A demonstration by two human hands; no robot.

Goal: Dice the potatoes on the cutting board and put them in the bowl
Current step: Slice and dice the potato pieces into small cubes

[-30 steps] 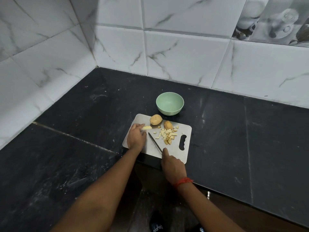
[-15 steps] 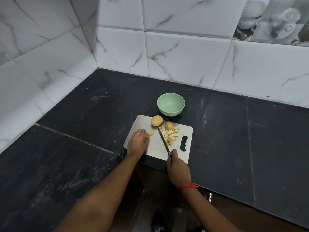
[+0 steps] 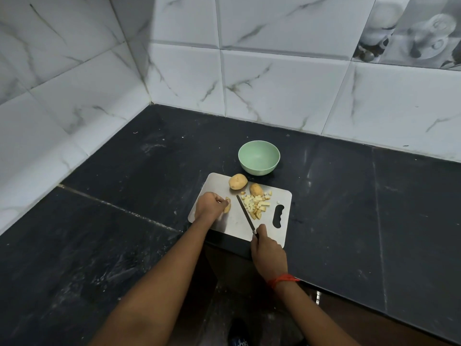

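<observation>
- Left hand (image 3: 209, 205) fingers pinch a potato piece (image 3: 227, 207) on the cutting board (image 3: 232, 224).
- Right hand (image 3: 268, 255) grasps the knife (image 3: 245, 213) beside the diced potato (image 3: 257, 204).
- Two whole potatoes (image 3: 238, 181) at the board's far edge.
- Green bowl (image 3: 259, 158) just behind it, on the tabletop (image 3: 349, 208).

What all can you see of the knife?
The knife has a long, narrow dark blade and a dark handle. The right hand holds the handle at the near edge of the metal-looking cutting board. The blade lies low over the board, pointing away, its tip beside the diced potato pile. Contact with the board is unclear.
</observation>
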